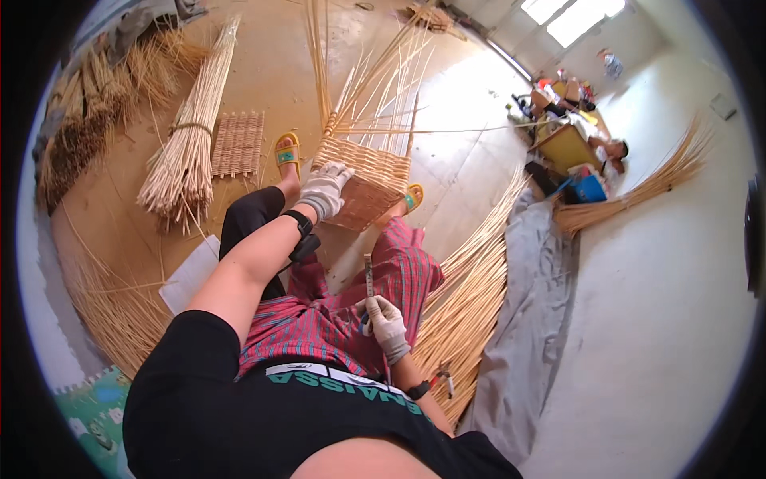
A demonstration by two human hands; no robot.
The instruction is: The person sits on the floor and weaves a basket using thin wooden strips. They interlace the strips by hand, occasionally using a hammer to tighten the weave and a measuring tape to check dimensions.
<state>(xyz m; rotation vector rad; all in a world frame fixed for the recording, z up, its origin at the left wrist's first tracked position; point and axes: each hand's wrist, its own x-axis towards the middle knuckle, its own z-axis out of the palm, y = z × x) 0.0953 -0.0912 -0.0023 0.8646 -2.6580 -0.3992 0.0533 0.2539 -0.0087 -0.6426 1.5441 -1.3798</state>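
A partly woven wicker basket (363,172) stands tilted between my feet, with long loose canes rising from its far side. My left hand (327,188), in a whitish work glove, grips the basket at its left side; some fingertips are hidden against the weave. Over my lap, my gloved right hand (386,326) is closed round a tape measure (369,275). A short length of its blade sticks up, apart from the basket. Most of the case is covered by my fingers.
A tied cane bundle (190,128) and a flat woven panel (238,144) lie on the left. More canes (471,311) lie at my right beside a grey cloth (531,303) and red-handled pliers (443,379). A cluttered yellowish box (562,148) stands farther right.
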